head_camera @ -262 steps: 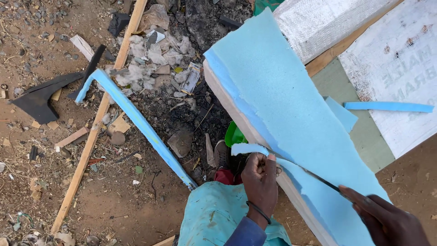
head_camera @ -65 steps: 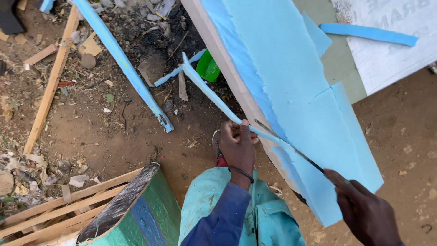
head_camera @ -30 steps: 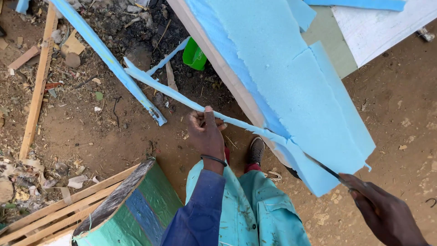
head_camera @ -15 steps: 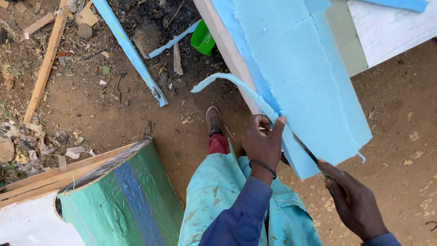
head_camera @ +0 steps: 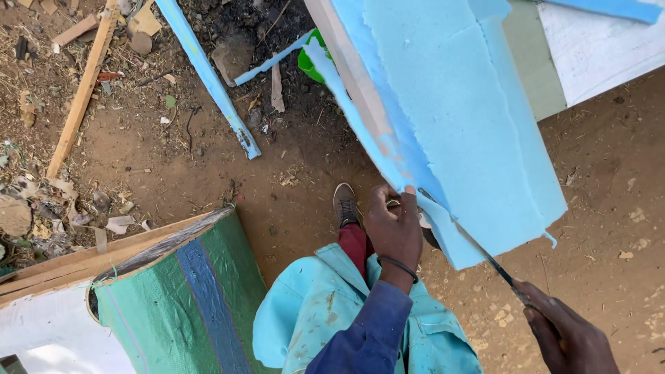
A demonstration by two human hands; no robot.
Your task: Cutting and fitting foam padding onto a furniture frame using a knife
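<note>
Slicing a strip off a light blue foam sheet (head_camera: 450, 118) laid over a pale wooden board (head_camera: 350, 69).

Left of the sheet's near corner, left hand (head_camera: 393, 225) pinching shut on the thin cut-off foam strip (head_camera: 360, 125); right of that corner, right hand (head_camera: 571, 339) closed round a thin dark blade (head_camera: 485, 256) entering the edge. Probably light, soft, easily torn; best gripped close beside the cut.

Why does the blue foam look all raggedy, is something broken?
The blue foam sheet has rough, torn-looking edges, and a thin strip is peeling off its left side where the left hand pulls it. The right hand holds a slim blade at the cut. More foam strips litter the dirt.
</note>
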